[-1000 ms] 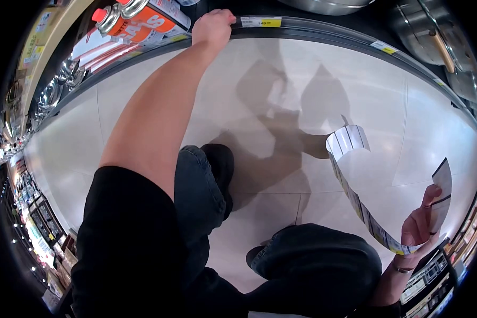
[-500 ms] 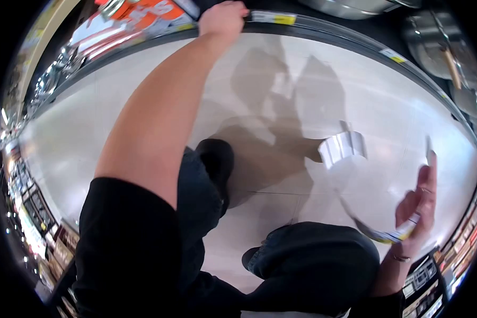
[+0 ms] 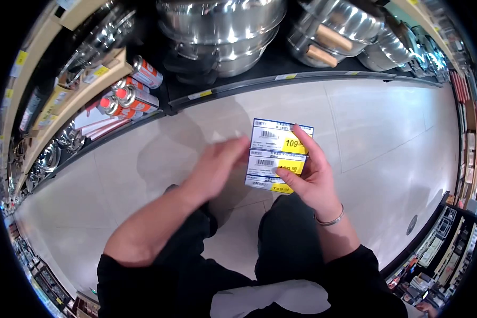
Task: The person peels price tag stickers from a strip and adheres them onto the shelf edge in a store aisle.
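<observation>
A short strip of price labels point(image 3: 267, 143), white with yellow price panels and barcodes, is pinched in my right hand point(image 3: 318, 177). The thumb lies on its front near the lower middle, and a finger rests along the upper right edge. The printed side faces up toward me, and "109" can be read on the top label. Close to the strip's left edge is my left hand point(image 3: 217, 168), smeared by motion. Its fingertips point at the strip; whether they touch it or hold anything cannot be made out.
Stacked steel steamer pots point(image 3: 222, 32) stand on the low shelf ahead, its front edge carrying price tags point(image 3: 200, 95). Pans with wooden handles point(image 3: 334, 38) sit to their right, orange gas canisters point(image 3: 135, 98) to their left. More shelving point(image 3: 434, 238) runs along the right.
My left hand has left the shelf edge and come down to the centre. My right hand has brought the label strip from the far right to the middle. The view has shifted, showing more shelf.
</observation>
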Demonstrator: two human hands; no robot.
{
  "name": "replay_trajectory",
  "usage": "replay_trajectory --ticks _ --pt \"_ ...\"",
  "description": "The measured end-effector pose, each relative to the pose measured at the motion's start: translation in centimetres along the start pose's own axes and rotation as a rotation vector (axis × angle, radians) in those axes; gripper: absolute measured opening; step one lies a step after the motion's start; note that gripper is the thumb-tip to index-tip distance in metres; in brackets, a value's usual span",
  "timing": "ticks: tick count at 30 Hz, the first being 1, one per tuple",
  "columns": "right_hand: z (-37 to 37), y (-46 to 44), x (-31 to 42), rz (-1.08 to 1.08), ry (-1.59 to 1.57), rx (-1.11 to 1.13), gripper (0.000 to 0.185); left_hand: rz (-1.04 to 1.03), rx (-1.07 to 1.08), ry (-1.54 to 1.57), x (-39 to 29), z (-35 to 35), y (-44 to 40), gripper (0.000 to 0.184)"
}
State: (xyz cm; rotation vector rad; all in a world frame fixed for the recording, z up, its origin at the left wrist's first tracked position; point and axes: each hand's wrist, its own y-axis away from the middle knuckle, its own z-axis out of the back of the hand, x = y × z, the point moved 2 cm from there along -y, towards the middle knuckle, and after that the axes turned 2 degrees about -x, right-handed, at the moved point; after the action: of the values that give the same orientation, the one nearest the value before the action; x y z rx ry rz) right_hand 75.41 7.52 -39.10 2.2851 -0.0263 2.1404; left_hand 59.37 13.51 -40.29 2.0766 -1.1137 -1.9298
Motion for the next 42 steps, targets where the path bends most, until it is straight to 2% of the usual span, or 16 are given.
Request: replay_trajectory --ticks 3,10,13,15,16,18,19,20,22,25,32,35,37,39,41,42 --pt "0.3 0.7 2.9 0.071 -0.047 -0.009 0.062 -0.209 0.084 -0.125 -2.5 -3.6 4.0 0.024" --pt "2.0 2.9 7.1 0.13 -0.111 -0.027 0.063 -0.208 0.093 -0.056 -5.3 -7.1 6.5 0.023" --pt "2.7 3.0 7.8 0.178 -0.004 -0.004 0.066 -0.23 0.094 -0.047 -5.7 -8.0 6.4 0.023" --pt "2.8 3.0 8.2 0.138 -0.35 -0.058 0.07 -0.21 0.087 0.005 -6.2 -8.3 6.3 0.023" --pt "2.9 3.2 8.0 0.134 -0.358 -0.062 0.07 -0.191 0.077 0.065 -6.4 -8.4 6.2 0.023" --pt "3.2 3.5 7.6 0.118 -0.313 -0.074 0.07 -0.158 0.049 0.125 -7.0 -8.6 6.1 0.023" --pt "3.3 3.6 7.5 0.171 -0.288 -0.058 0.061 -0.135 0.025 0.189 -7.0 -8.6 6.2 0.023" --pt "3.4 3.6 7.4 0.169 -0.296 -0.056 0.061 -0.132 0.017 0.185 -6.9 -8.6 6.4 0.023" --pt "3.5 3.7 7.7 0.254 -0.219 -0.055 0.052 -0.161 0.062 0.174 -6.7 -8.8 6.9 0.022" --pt "3.4 3.8 8.4 0.238 -0.244 -0.107 0.046 -0.205 0.055 0.062 -6.5 -9.2 7.3 0.02" --pt "3.8 4.5 9.2 0.298 -0.273 -0.092 0.041 -0.266 -0.006 -0.002 -6.5 -10.1 8.4 0.02" --pt "4.2 5.0 9.8 0.301 -0.159 -0.076 0.037 -0.314 -0.028 -0.003 -6.8 -10.5 8.9 0.02" --pt "4.1 5.3 10.6 0.217 -0.074 -0.054 0.034 -0.359 -0.059 0.078 -7.3 -11.3 9.2 0.02" --pt "4.4 5.6 10.1 0.173 -0.052 -0.124 0.033 -0.4 -0.087 0.161 -7.6 -11.5 9.5 0.021" --pt "4.8 5.7 9.8 0.124 -0.027 -0.19 0.033 -0.485 -0.003 0.043 -7.7 -11.2 9.8 0.022" --pt "4.9 5.6 10.1 0.211 0.066 -0.226 0.03 -0.484 0.002 0.046 -7.5 -10.9 9.6 0.022"
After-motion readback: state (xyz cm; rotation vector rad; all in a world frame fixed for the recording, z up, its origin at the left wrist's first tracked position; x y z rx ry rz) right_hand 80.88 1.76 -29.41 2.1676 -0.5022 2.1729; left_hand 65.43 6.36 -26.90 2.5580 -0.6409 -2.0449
